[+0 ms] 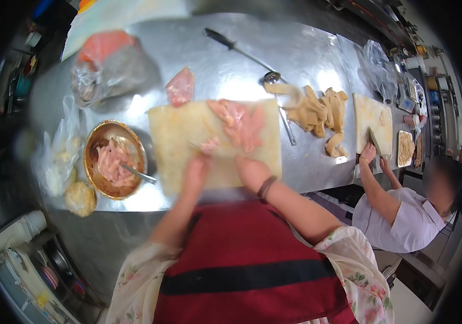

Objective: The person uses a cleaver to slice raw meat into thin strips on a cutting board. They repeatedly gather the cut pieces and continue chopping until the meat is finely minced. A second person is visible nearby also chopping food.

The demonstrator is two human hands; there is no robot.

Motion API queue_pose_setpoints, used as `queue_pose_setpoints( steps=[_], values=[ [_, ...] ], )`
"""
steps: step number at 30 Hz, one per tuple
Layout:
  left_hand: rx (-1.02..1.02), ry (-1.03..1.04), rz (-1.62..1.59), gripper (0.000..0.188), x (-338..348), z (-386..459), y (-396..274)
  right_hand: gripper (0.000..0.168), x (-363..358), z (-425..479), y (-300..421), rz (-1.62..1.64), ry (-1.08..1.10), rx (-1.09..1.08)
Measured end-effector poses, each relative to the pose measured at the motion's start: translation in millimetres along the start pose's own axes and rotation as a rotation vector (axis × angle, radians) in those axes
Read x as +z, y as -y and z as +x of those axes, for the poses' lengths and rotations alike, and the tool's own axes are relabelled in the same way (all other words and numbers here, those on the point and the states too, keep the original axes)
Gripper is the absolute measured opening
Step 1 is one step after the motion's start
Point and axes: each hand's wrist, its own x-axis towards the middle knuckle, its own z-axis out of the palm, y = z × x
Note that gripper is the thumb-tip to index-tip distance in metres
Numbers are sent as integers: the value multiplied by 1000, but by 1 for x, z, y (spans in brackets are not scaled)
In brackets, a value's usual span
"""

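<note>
A pale cutting board (182,170) lies before me on the steel table. Raw meat (241,121), pink like chicken, covers its right part. My right hand (253,170), with a dark band at the wrist, is curled at the near end of this meat; whether it grips it is unclear. My left hand (197,170) is blurred over the board, close to a small cut pile of meat (209,144). A thin blurred edge, perhaps a blade, shows by its fingertips, so its hold cannot be told. Left of the board, a metal bowl (88,164) holds meat strips and a spoon (144,176).
Another meat piece (180,87) touches the board's far edge. Bagged goods (107,65) stand far left. A sharpening steel (251,56), a ladle (285,121) and tan strips (316,109) lie to the right. A co-worker (397,218) holds a knife (374,141) over another board (362,113).
</note>
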Motion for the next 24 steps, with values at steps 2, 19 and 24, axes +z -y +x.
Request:
queue_pose_setpoints(
  steps=[2, 19, 24],
  values=[
    [-75, 40, -126, 15, 27, -22, 48, 11, 21, -9, -14, -85, 58, -43],
    [-98, 74, -3, 16, 33, -27, 52, 20, 13, 26, 8, 65, 84, 132],
    [-49, 2, 245, 17, 19, -22, 14, 14, 18, -6, -14, 35, 29, 17]
  ],
)
